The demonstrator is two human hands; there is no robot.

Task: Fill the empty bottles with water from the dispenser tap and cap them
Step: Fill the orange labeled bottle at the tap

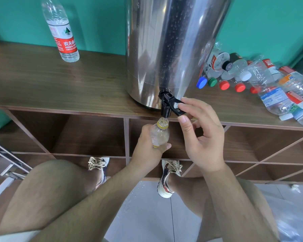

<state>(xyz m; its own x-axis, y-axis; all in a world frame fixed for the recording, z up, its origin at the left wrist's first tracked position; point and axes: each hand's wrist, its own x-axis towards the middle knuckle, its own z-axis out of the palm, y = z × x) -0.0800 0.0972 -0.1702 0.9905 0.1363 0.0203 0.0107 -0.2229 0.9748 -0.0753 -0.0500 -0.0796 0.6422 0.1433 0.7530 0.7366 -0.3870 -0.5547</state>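
At centre frame the left hand (145,145) wraps its grip round the small bottle (160,135), whose open mouth sits just beneath the black tap (165,109) of the steel dispenser (164,41) on the worktop (59,81). The right hand (203,137) has the tap lever (174,103) pinched in its grip, between thumb and forefinger. The narrow mouth leaves little margin. If the bottle drifts or tilts, water would likely spill onto the floor (147,215), and a late release would overflow it.

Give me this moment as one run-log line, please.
left hand: holds uncapped small bottle, mouth under tap | right hand: pinches tap lever | counter: red-label bottle stands left, empties lie right
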